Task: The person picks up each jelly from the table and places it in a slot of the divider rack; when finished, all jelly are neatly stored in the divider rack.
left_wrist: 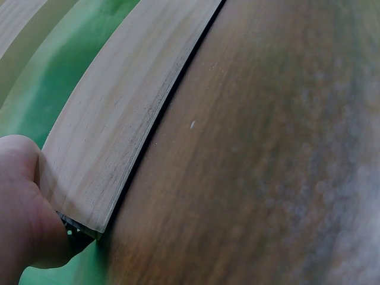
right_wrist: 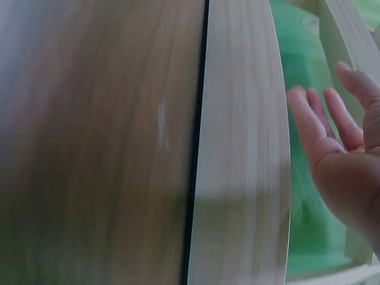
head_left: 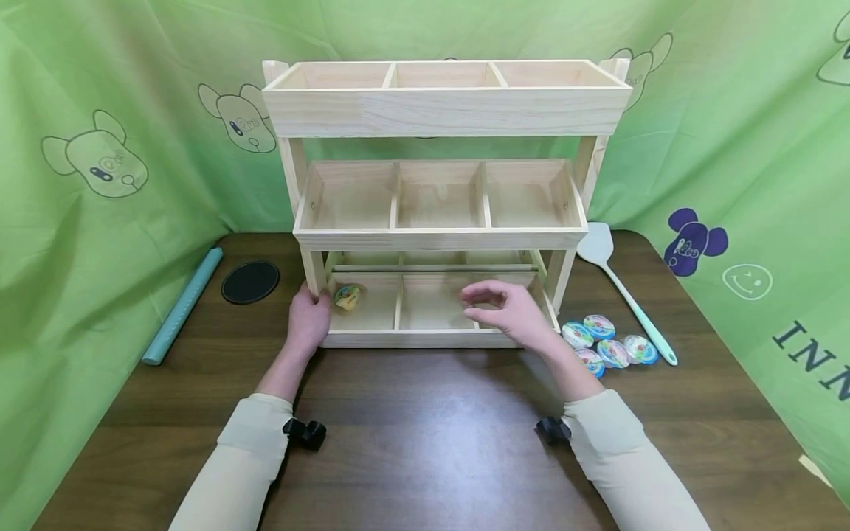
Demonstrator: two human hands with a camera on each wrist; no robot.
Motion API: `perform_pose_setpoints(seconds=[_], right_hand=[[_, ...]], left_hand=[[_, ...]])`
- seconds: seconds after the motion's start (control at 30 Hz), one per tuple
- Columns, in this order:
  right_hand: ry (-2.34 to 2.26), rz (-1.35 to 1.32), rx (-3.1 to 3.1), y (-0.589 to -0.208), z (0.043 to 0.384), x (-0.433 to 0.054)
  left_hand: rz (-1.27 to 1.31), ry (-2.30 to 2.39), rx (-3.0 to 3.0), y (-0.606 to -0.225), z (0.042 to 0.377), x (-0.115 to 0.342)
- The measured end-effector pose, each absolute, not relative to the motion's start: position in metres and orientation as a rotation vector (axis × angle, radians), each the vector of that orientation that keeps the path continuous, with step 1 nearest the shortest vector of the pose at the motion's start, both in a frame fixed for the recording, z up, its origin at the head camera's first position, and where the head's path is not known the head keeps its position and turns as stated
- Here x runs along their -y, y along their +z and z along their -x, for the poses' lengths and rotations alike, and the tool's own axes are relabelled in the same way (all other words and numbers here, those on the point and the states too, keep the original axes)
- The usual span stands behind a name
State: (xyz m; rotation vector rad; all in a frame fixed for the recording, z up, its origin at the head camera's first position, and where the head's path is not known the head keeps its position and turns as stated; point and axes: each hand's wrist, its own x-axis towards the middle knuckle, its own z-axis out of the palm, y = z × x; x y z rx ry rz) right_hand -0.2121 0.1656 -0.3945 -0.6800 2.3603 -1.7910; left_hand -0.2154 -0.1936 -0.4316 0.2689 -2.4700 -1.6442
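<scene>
A three-tier wooden shelf rack [head_left: 451, 114], each tier split into three compartments, stands on the table. My left hand [head_left: 308, 322] grips the left end of its bottom tier; in the left wrist view the thumb [left_wrist: 21, 155] lies by the corner of the front board [left_wrist: 133, 113], the other fingers mostly hidden. My right hand [head_left: 508, 313] hovers over the bottom tier near the divider between middle and right compartments, fingers gently bent and apart from the thumb, holding nothing. A small yellowish cup with a colourful lid [head_left: 347, 297] lies in the bottom left compartment.
Right of the rack lie several small lidded cups [head_left: 612, 353] and a pale blue spatula [head_left: 627, 295]. On the left are a black round disc [head_left: 250, 282] and a blue roll [head_left: 184, 306]. Green printed cloth [head_left: 166, 66] hangs behind and at both sides.
</scene>
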Motion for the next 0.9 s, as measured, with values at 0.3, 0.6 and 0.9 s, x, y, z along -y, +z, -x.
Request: perform_pose_setpoints(seconds=[0.3,0.6,0.9], right_hand=[[-1.772,0.667,-2.379,-0.386,0.215,-0.204],[-1.725,0.626,-2.396,-0.380,0.216,-0.245],[-1.714,0.607,-2.382,-0.382,0.217,-0.277]], left_hand=[[-0.255,-1.641,2.455,-0.433,0.216,0.194],[-0.252,-1.632,2.454,-0.433,0.215,0.193],[-0.252,-1.665,2.451,-0.432,0.214,0.194]])
